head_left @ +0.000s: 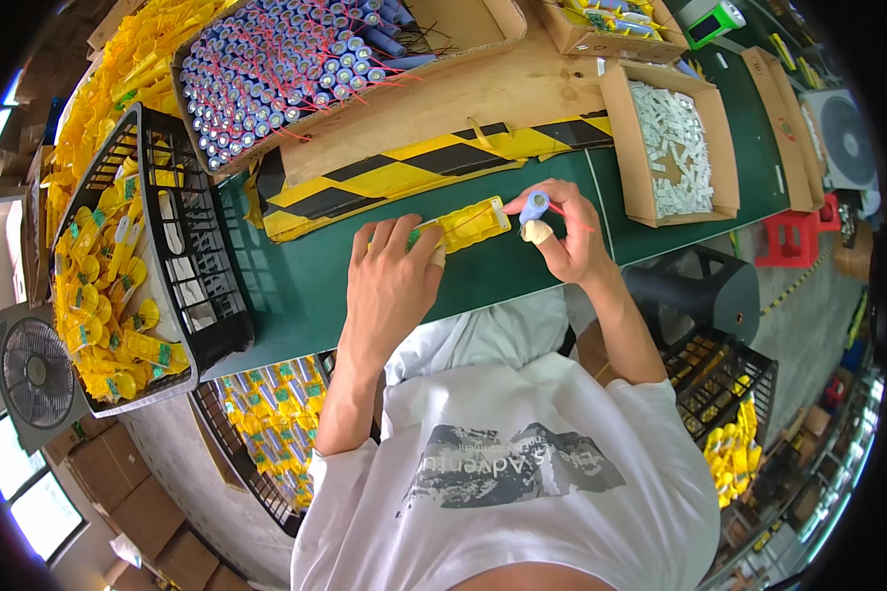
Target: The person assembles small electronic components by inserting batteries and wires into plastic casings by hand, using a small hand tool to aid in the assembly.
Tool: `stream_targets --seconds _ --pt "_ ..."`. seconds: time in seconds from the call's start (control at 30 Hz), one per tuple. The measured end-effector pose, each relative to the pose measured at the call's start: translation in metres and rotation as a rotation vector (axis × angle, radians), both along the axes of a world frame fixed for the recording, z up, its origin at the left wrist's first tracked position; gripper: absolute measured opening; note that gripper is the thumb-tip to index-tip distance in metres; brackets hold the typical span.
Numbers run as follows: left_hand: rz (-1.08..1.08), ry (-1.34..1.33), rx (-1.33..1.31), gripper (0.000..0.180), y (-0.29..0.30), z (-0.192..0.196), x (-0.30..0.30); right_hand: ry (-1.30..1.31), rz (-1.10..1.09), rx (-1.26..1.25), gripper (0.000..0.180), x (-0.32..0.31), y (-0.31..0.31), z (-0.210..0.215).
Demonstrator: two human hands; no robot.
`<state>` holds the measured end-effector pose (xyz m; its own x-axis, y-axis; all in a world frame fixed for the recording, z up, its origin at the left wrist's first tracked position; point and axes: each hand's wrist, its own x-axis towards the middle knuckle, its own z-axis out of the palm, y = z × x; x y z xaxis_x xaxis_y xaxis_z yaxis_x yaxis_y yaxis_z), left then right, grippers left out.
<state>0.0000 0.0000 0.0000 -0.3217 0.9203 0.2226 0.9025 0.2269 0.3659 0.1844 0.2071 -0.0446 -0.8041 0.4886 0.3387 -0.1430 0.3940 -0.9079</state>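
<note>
My left hand (389, 276) is closed on one end of a yellow plastic casing (475, 225), which lies on the green worktop (301, 295). A bit of green shows on the casing beside my fingers. In my right hand (583, 236) is a blue cylindrical battery cell (535, 205) with red wire, pinched between thumb and fingers. The cell stands roughly on end, just right of the casing's open end. Pale covers sit on both thumb tips. Whether the cell touches the casing I cannot tell.
Many blue cells with red wires fill a cardboard box (512, 22) at the back. A black crate (229, 295) of yellow casings stands left. White small parts lie in a carton (724, 158) at right. Black-and-yellow tape (404, 177) edges a wooden board. A black stool (705, 291) stands right.
</note>
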Motion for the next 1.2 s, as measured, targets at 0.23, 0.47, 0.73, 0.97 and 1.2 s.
stream_targets --seconds 0.23,0.47,0.73,0.97,1.2 --pt "-0.039 -0.076 -0.152 0.017 0.013 0.007 -0.003 -0.164 0.034 0.595 0.035 0.004 0.003 0.005" --pt "-0.045 -0.220 0.003 0.012 0.014 -0.003 -0.006 -0.105 0.042 0.592 0.035 -0.003 -0.002 -0.008" --pt "0.064 -0.173 0.217 0.014 0.006 -0.016 0.005 -0.100 0.019 0.613 0.035 -0.006 -0.001 -0.002" --pt "0.244 -0.300 0.303 0.012 0.002 -0.026 0.012 -0.103 -0.006 0.640 0.032 -0.008 -0.001 -0.001" --pt "0.257 -0.390 0.250 0.012 0.002 -0.018 0.007 -0.093 -0.017 0.640 0.029 -0.009 -0.002 -0.002"
